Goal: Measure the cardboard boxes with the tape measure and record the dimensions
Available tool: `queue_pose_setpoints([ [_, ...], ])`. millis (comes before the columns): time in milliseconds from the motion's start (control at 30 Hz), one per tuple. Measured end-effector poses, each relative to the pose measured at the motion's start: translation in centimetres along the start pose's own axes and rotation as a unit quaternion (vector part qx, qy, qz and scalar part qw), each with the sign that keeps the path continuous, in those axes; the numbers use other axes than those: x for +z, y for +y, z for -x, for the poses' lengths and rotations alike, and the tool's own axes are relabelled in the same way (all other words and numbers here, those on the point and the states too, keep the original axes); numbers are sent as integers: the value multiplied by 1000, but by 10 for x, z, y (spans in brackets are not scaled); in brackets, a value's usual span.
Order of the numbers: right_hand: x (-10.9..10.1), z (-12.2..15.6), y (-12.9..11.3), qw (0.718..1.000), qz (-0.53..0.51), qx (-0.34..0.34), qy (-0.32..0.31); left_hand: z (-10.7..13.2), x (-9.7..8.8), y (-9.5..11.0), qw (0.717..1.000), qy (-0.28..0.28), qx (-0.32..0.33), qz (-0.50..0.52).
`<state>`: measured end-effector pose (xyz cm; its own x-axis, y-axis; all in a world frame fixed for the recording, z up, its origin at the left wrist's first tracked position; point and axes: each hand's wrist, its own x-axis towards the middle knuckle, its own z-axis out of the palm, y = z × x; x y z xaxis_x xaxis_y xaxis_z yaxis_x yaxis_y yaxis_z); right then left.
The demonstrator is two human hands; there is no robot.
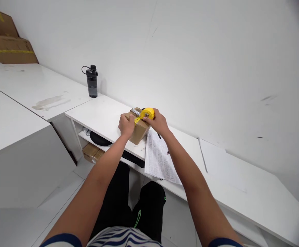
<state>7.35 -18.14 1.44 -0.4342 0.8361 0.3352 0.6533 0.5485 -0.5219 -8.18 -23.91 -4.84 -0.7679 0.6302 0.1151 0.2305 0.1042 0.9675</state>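
Note:
A small brown cardboard box [139, 132] sits on the white desk [103, 115]. My left hand [126, 125] is closed on the box's left side, its fingers pinning the end of a yellow tape blade against the top. My right hand [157, 121] grips a yellow tape measure [147, 113] at the box's right edge, with the blade stretched across the top between both hands.
A printed sheet [161, 159] lies right of the box, with more white paper [222, 164] farther right. A dark water bottle [92, 81] stands near the wall. Brown cartons [7, 41] are stacked at the far left. Small boxes [92, 152] sit under the desk.

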Motion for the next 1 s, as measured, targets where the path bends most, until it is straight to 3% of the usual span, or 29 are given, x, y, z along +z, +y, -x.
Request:
queue_pose_setpoints([
  [200,-27,32,30,1000,-23,18,11,-4,-1,-1,998,-10,68,6],
  [333,-35,45,38,999,-24,17,19,-7,-1,-4,997,-17,79,9],
  [800,-33,50,41,999,-15,30,26,-11,-1,-5,996,-25,78,15],
  [1000,-26,41,23,997,47,-1,62,-6,-4,-1,995,-25,99,7],
])
